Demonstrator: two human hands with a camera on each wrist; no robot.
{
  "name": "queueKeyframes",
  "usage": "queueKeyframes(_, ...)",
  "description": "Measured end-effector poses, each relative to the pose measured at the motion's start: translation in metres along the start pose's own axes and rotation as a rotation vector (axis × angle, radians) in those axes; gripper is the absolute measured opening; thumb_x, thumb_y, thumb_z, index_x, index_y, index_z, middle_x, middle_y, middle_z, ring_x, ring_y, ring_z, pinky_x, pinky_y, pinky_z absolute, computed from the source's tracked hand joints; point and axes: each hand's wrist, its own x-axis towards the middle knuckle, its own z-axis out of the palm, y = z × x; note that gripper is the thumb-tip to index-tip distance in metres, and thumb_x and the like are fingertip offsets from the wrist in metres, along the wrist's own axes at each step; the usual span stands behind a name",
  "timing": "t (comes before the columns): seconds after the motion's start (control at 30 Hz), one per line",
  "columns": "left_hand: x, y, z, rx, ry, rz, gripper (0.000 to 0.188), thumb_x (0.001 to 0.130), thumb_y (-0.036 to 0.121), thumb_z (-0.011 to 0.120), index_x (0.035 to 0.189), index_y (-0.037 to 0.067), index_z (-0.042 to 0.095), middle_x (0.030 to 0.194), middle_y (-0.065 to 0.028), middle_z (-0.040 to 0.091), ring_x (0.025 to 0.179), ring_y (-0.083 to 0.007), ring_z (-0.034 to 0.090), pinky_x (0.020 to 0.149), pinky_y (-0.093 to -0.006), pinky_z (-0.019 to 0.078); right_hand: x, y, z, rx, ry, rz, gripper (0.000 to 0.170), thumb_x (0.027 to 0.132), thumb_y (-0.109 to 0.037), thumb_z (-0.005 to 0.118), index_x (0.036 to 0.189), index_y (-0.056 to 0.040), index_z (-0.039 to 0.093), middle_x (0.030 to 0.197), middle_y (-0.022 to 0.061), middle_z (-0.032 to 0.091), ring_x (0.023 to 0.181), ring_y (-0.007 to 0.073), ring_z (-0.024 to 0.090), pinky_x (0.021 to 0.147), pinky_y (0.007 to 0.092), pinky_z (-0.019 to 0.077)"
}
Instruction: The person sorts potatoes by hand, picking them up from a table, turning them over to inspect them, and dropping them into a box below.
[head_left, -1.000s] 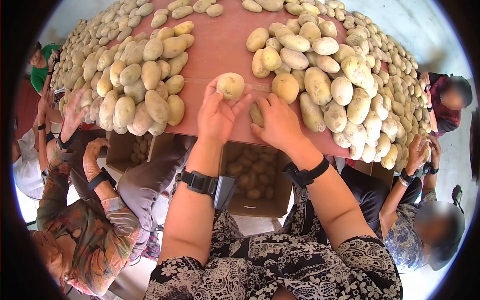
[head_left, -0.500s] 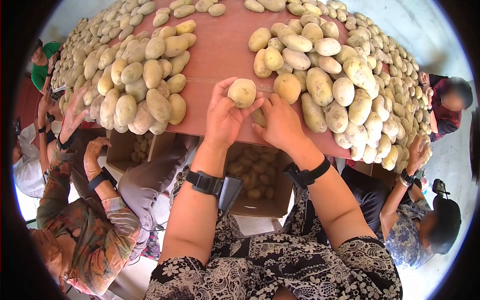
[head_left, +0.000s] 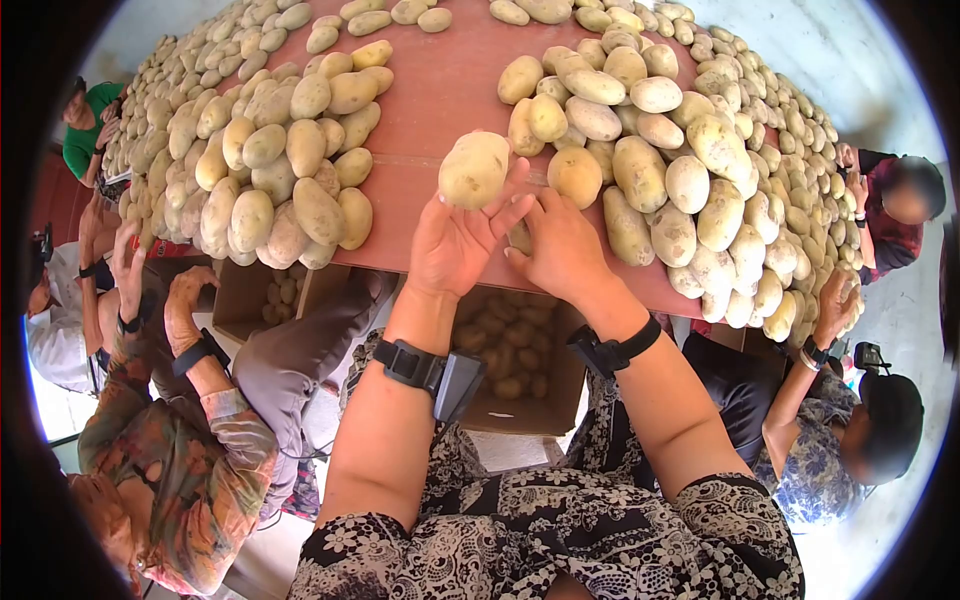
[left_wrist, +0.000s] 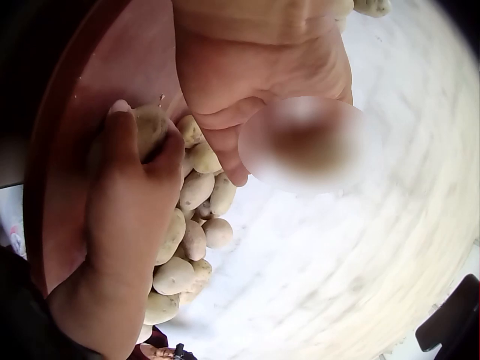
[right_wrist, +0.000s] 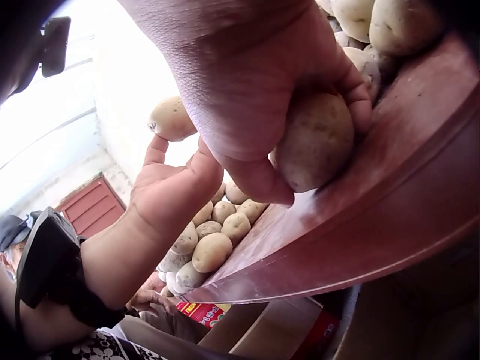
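Note:
My left hand (head_left: 455, 240) is palm up with its fingers spread. A pale yellow potato (head_left: 474, 172) overlaps the upper palm and fingers in the head view. In the right wrist view this potato (right_wrist: 172, 118) stands at the left fingertips, with no finger curled round it. A blurred oval covers that spot in the left wrist view. My right hand (head_left: 568, 250) grips another potato (right_wrist: 315, 142) down at the table's near edge, thumb on one side and fingers on the other. Most of that potato is hidden from above. Just beyond the right hand lies a round potato (head_left: 574, 177).
Large potato piles stand left (head_left: 262, 150) and right (head_left: 690, 180) on the red table (head_left: 420, 110). Below its edge sits a cardboard box (head_left: 510, 412) holding potatoes, with another box (head_left: 235, 300) to its left. People sit close on both sides.
My left hand moved slightly right, nearer the right hand. Its fingers have spread, and its potato has turned and appears larger and higher. The right hand keeps its grip. The left neighbour's hand came off the pile.

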Motion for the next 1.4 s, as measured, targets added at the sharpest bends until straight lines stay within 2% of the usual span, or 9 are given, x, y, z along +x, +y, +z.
queueKeyframes(0.2, -0.002, 0.000, -0.005, 0.050, -0.032, -0.030, 0.072, 0.096, 0.042, 0.060, 0.151, 0.004, 0.033, 0.156, -0.0179, 0.036, 0.143, -0.0391, 0.037, 0.111, -0.0491, 0.0451, 0.000, 0.001, 0.001, 0.005, 0.021, -0.019, 0.049, 0.070, -0.021, 0.081, 0.110, -0.0040, 0.058, 0.108, 0.0142, 0.056, 0.104, 0.0348, 0.057, 0.084, 0.0445, 0.0531)
queueKeyframes(0.3, -0.002, -0.002, -0.009, 0.045, -0.027, -0.042, 0.070, 0.096, 0.042, 0.062, 0.150, 0.004, 0.036, 0.149, -0.0178, 0.046, 0.137, -0.0378, 0.045, 0.109, -0.0475, 0.0475, 0.000, 0.003, 0.004, 0.006, 0.038, -0.042, 0.050, 0.070, -0.022, 0.081, 0.111, -0.0042, 0.057, 0.109, 0.0142, 0.056, 0.104, 0.0348, 0.057, 0.084, 0.0444, 0.0530)
queueKeyframes(0.4, -0.003, -0.004, -0.017, 0.049, -0.019, -0.057, 0.059, 0.097, 0.036, 0.062, 0.144, 0.004, 0.044, 0.138, -0.0147, 0.056, 0.126, -0.0324, 0.057, 0.103, -0.0435, 0.0521, 0.000, 0.001, 0.001, 0.022, 0.016, -0.020, 0.051, 0.071, -0.022, 0.081, 0.113, -0.0046, 0.057, 0.110, 0.0143, 0.056, 0.105, 0.0348, 0.057, 0.085, 0.0444, 0.0526)
queueKeyframes(0.5, -0.004, -0.002, -0.012, 0.073, 0.071, -0.048, 0.042, 0.092, 0.021, 0.071, 0.128, 0.003, 0.060, 0.120, -0.0084, 0.068, 0.106, -0.0181, 0.066, 0.090, -0.0342, 0.0555, 0.001, 0.003, 0.002, 0.004, -0.001, -0.031, 0.052, 0.072, -0.022, 0.080, 0.114, -0.0050, 0.056, 0.111, 0.0144, 0.056, 0.107, 0.0347, 0.056, 0.087, 0.0444, 0.0522)
queueKeyframes(0.7, -0.006, -0.004, -0.002, 0.151, 0.077, -0.058, 0.027, 0.087, 0.011, 0.074, 0.113, 0.006, 0.070, 0.109, -0.0032, 0.072, 0.099, -0.0112, 0.067, 0.087, -0.0295, 0.0528, 0.002, 0.007, 0.007, 0.025, 0.017, -0.046, 0.052, 0.073, -0.024, 0.080, 0.116, -0.0053, 0.056, 0.111, 0.0138, 0.054, 0.107, 0.0340, 0.055, 0.087, 0.0441, 0.0519)
queueKeyframes(1.1, -0.008, -0.006, -0.004, 0.102, 0.049, -0.017, 0.029, 0.089, 0.010, 0.072, 0.118, 0.006, 0.067, 0.106, -0.0042, 0.072, 0.102, -0.0116, 0.066, 0.089, -0.0312, 0.0534, 0.001, 0.004, 0.003, -0.037, -0.026, -0.029, 0.054, 0.073, -0.023, 0.080, 0.118, -0.0063, 0.056, 0.111, 0.0132, 0.054, 0.106, 0.0336, 0.055, 0.087, 0.0432, 0.0522)
queueKeyframes(1.17, -0.008, -0.013, -0.017, 0.107, 0.047, 0.015, 0.021, 0.089, 0.017, 0.073, 0.106, 0.008, 0.064, 0.090, -0.0035, 0.064, 0.088, -0.0155, 0.060, 0.077, -0.0297, 0.0490, 0.001, 0.002, 0.001, -0.049, -0.037, -0.016, 0.055, 0.073, -0.023, 0.080, 0.119, -0.0064, 0.056, 0.111, 0.0132, 0.054, 0.107, 0.0335, 0.055, 0.087, 0.0429, 0.0522)
queueKeyframes(1.3, -0.007, -0.010, -0.016, 0.152, -0.121, 0.063, 0.025, 0.091, 0.032, 0.071, 0.088, 0.010, 0.060, 0.073, -0.0018, 0.056, 0.074, -0.0177, 0.051, 0.070, -0.0284, 0.0423, 0.001, 0.001, 0.001, -0.031, -0.011, -0.015, 0.056, 0.072, -0.024, 0.080, 0.119, -0.0065, 0.057, 0.112, 0.0131, 0.054, 0.108, 0.0332, 0.055, 0.087, 0.0422, 0.0522)
queueKeyframes(1.4, -0.001, -0.010, -0.029, -0.090, -0.279, -0.001, 0.037, 0.094, 0.038, 0.063, 0.103, 0.001, 0.063, 0.085, -0.0103, 0.065, 0.084, -0.0252, 0.059, 0.078, -0.0346, 0.0484, 0.001, 0.003, 0.005, -0.020, -0.012, 0.001, 0.056, 0.072, -0.025, 0.081, 0.120, -0.0067, 0.056, 0.112, 0.0132, 0.054, 0.109, 0.0332, 0.055, 0.088, 0.0420, 0.0521)
